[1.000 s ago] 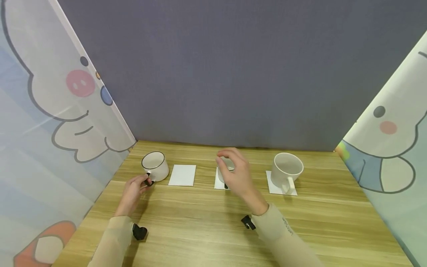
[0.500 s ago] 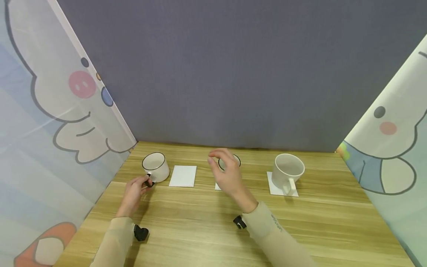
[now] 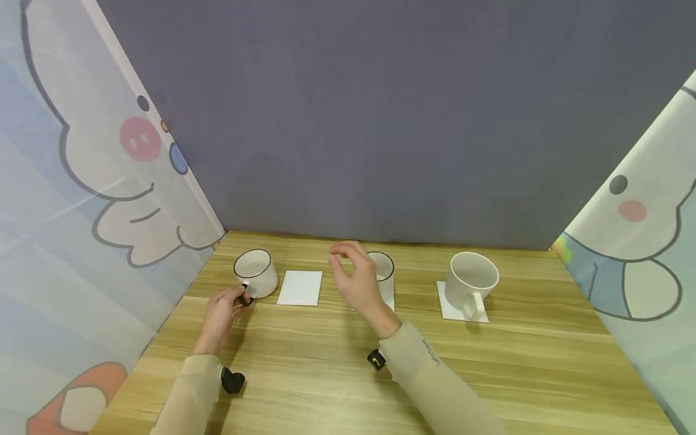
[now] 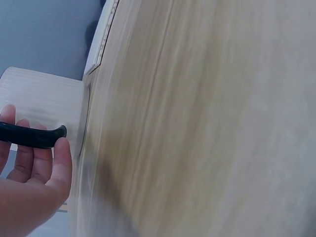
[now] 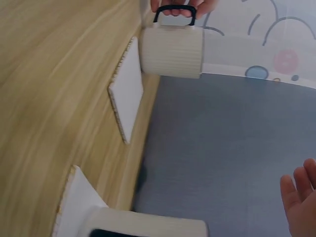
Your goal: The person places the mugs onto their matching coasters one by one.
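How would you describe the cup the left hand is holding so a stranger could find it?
On the wooden table, look to the far left end of the row. The black-rimmed white cup stands there, its black handle gripped by the left hand. Unlike the other two cups, it sits on bare wood, not a coaster.

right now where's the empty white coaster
In the head view the bare coaster lies left of centre on the table, just right of the black-rimmed cup whose handle the left hand holds.

Plain white mug [image 3: 470,283] on right coaster [image 3: 460,306]
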The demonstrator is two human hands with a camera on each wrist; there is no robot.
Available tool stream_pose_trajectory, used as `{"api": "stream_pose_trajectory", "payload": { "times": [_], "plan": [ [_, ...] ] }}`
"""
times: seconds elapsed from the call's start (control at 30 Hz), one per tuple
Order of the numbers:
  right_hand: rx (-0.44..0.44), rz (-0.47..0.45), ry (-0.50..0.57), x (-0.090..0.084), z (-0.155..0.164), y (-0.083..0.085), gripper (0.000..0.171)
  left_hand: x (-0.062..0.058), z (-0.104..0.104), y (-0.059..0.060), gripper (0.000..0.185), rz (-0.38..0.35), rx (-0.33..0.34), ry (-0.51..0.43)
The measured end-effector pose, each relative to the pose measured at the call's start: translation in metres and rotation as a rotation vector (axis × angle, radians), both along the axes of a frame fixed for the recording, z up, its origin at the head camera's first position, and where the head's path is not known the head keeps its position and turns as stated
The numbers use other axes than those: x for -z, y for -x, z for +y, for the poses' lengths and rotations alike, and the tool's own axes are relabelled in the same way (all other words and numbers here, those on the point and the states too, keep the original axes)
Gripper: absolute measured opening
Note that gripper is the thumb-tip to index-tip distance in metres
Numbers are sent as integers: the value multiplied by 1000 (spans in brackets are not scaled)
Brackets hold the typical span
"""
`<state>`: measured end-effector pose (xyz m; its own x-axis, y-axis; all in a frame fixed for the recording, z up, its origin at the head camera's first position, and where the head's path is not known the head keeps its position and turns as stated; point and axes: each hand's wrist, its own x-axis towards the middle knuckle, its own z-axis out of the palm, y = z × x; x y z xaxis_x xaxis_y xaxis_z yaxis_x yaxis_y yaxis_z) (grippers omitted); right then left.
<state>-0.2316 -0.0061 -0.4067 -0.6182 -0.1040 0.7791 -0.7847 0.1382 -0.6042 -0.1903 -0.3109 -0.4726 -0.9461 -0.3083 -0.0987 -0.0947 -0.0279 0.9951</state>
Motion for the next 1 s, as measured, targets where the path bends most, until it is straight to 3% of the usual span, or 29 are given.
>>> {"api": "stream_pose_trajectory", "payload": {
  "times": [0.2, 0.5, 0.73, 1.0],
  "plan": [
    [18, -13, -26, 6, -8, 8, 9, 1, 3, 1, 28, 8, -7, -16],
    [51, -149, -113, 21, -17, 15, 9, 1, 3, 1, 28, -12, -6, -8],
    [55, -203, -156, 35, -24, 19, 7, -1, 2, -2, 29, -29, 39, 44],
    [88, -280, -350, 46, -30, 23, 13, -2, 4, -1, 29, -23, 19, 47]
  ]
}}
